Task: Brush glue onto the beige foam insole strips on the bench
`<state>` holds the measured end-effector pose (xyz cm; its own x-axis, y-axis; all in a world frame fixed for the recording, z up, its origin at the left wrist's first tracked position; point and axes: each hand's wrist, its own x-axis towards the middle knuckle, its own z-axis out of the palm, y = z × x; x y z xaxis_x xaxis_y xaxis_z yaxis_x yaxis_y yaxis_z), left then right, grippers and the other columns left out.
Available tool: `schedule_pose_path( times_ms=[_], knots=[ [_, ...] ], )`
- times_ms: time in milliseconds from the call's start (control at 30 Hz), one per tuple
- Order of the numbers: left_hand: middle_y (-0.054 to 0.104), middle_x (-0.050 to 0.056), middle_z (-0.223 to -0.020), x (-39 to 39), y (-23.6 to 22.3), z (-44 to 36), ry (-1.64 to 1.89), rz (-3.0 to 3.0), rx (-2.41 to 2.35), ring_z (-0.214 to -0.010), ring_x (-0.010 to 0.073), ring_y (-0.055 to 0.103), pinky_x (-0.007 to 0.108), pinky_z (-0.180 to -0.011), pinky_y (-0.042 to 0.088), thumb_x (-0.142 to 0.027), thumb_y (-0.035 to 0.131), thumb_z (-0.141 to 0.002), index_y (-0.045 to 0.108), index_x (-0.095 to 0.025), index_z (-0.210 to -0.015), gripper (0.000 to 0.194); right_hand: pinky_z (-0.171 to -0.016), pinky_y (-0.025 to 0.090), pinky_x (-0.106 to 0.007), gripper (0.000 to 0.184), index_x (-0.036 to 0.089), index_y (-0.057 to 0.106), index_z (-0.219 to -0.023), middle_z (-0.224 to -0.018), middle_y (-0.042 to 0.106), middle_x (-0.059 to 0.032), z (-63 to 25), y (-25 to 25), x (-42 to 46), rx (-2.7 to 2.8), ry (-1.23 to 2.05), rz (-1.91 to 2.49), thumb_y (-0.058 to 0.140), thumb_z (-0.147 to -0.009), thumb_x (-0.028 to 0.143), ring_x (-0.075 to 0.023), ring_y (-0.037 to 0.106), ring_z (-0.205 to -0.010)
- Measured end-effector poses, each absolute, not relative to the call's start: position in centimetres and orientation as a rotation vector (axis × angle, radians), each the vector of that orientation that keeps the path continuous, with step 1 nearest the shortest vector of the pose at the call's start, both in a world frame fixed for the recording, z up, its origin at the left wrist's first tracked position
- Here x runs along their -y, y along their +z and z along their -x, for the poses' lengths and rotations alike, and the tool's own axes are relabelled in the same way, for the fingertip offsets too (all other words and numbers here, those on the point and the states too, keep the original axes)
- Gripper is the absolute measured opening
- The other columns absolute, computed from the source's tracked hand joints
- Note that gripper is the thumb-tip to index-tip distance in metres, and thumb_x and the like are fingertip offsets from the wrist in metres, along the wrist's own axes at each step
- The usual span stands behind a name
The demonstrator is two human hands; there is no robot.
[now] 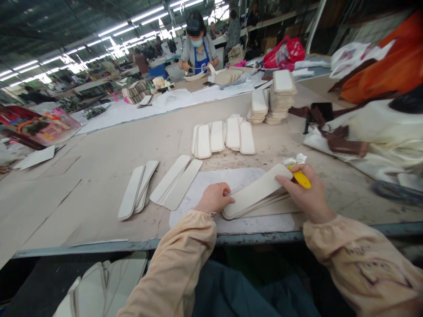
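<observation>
A long cream panel point(256, 191) with rounded corners lies slantwise in front of me, on top of a small fanned pile of similar panels point(264, 206). My left hand point(216, 198) is curled at its near left end, thumb and fingertips closed on the edge. With thumb and fingers, my right hand point(309, 191) pinches the far right end, which is raised off the pile. A yellow-handled tool point(301, 178) is tucked in that same hand; its working end is hidden. Under the pile lies a white sheet point(231, 178).
Fanned panels point(178, 180) lie to the left, others point(216, 136) behind, with tall stacks point(280, 94) at the back right. More panels point(105, 286) sit below the table edge point(99, 248). Bags and cloth point(373, 127) crowd the right. A co-worker point(198, 50) works opposite.
</observation>
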<state>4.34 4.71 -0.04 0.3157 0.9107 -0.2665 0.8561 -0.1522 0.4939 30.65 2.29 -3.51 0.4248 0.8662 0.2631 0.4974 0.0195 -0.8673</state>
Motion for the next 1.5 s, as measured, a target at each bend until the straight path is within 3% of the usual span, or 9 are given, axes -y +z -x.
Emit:
schedule_pose_path(
  times_ms=[233,667,1200,1367,1500],
  knots=[
    [0.067,0.002,-0.082,-4.6,-0.2,-4.4,0.081,-2.141,-1.532,-0.076,0.0172,0.060,0.027,-0.068,0.043,-0.033,0.068,-0.074,0.068,-0.021,-0.083,0.015,-0.071,0.048,-0.033,0.036,0.026,0.049,-0.091,-0.076,0.065,0.0024,-32.3,-4.1,-3.1,1.154,0.481,1.649,0.073,-0.068,0.039,-0.0193,0.063,-0.069],
    [0.063,0.004,-0.086,-4.5,0.2,-4.8,-0.007,-2.185,-1.557,-0.081,0.0192,0.059,0.029,-0.072,0.041,-0.028,0.065,-0.077,0.065,-0.019,-0.085,0.012,-0.056,0.037,-0.029,0.015,0.024,0.052,-0.093,-0.074,0.065,-0.0011,-32.0,-4.0,-2.4,1.687,0.088,1.963,0.059,-0.082,0.032,-0.0221,0.062,-0.064],
    [0.061,0.004,-0.087,-4.4,-0.2,-4.8,-0.027,-2.226,-1.552,-0.081,0.0197,0.058,0.030,-0.071,0.040,-0.028,0.061,-0.078,0.064,-0.020,-0.084,0.010,-0.053,0.034,-0.028,0.014,0.022,0.055,-0.098,-0.072,0.064,-0.0028,-32.0,-4.4,-2.3,1.859,-0.117,1.982,0.056,-0.085,0.028,-0.0210,0.060,-0.065],
    [0.062,0.005,-0.090,-4.2,-0.3,-4.9,-0.021,-2.230,-1.575,-0.083,0.0203,0.058,0.031,-0.072,0.040,-0.027,0.060,-0.078,0.063,-0.020,-0.087,0.012,-0.073,0.045,-0.035,0.012,0.019,0.054,-0.098,-0.089,0.064,-0.0094,-31.3,-3.4,-1.8,1.990,-0.238,1.787,0.053,-0.086,0.018,-0.0270,0.060,-0.090],
    [0.061,0.005,-0.091,-4.1,-0.6,-4.9,-0.019,-2.240,-1.598,-0.084,0.0203,0.058,0.030,-0.072,0.040,-0.025,0.060,-0.077,0.062,-0.020,-0.088,0.012,-0.083,0.047,-0.035,0.009,0.020,0.049,-0.097,-0.101,0.063,-0.0092,-28.2,-3.1,-0.1,2.116,0.027,1.498,0.051,-0.089,0.019,-0.0227,0.059,-0.095]
  ],
)
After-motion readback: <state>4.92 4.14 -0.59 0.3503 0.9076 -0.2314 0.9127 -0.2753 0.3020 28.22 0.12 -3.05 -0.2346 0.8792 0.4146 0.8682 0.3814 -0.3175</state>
